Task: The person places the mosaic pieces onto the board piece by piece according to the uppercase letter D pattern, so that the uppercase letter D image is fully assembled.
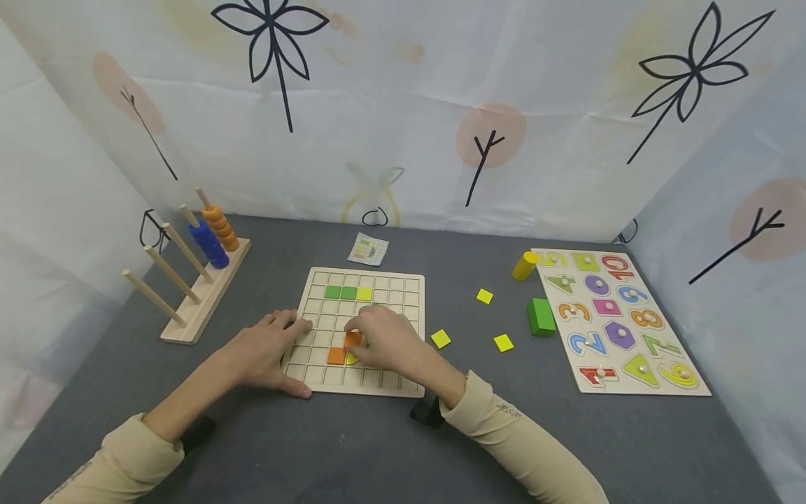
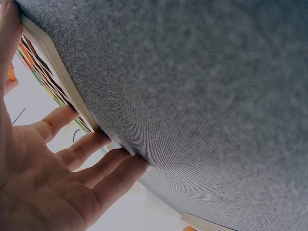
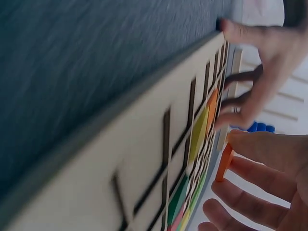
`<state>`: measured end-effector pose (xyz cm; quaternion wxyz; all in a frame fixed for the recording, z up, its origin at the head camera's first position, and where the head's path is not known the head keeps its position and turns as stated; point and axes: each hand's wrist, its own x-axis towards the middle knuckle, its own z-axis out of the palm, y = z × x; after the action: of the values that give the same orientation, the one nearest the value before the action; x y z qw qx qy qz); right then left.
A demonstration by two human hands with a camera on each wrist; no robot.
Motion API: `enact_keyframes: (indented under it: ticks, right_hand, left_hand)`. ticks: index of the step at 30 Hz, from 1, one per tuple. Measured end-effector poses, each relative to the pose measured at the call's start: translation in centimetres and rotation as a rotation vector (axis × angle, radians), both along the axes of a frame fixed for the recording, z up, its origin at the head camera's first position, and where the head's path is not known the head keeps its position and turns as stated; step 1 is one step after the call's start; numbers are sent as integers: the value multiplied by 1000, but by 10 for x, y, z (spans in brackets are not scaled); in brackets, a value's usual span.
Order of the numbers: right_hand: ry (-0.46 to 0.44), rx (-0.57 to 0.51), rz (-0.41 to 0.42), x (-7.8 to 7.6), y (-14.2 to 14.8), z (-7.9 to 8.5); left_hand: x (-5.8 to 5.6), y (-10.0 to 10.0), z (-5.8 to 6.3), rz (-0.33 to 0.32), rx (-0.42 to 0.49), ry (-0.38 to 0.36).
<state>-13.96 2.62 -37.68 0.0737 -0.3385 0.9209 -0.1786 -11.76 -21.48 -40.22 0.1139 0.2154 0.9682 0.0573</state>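
Observation:
A wooden grid board (image 1: 403, 283) lies on the dark table. My left hand (image 1: 261, 351) rests at its left edge, with thumb and fingertips against the side and the fingers loosely extended. Over the lower middle of the board, my right hand (image 1: 387, 339) pinches an orange square tile (image 3: 224, 162) between thumb and fingers, raised off the grid. Just below it, another orange tile (image 1: 336, 355) sits in a cell, with a yellow tile (image 1: 351, 359) beside it, partly hidden by the right hand. Two green tiles (image 1: 340, 292) and one yellow tile (image 1: 364, 294) form a row higher up.
Loose yellow tiles (image 1: 441, 339) lie right of the board. Farther right are a yellow cylinder (image 1: 525, 267), a green block (image 1: 541, 318) and a number puzzle board (image 1: 630, 329). A pattern card (image 1: 368, 249) lies behind the grid. A peg stand (image 1: 208, 287) with blue and orange beads stands left.

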Motion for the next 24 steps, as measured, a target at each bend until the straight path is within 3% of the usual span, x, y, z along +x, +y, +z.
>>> enact_keyframes:
  ticks: [13, 24]
  right_hand:
    - [47, 71, 78, 12, -40, -12]
    - [44, 50, 93, 10, -47, -18]
  left_hand:
    - [0, 0, 1, -14, 35, 2]
    - [0, 0, 2, -18, 29, 5]
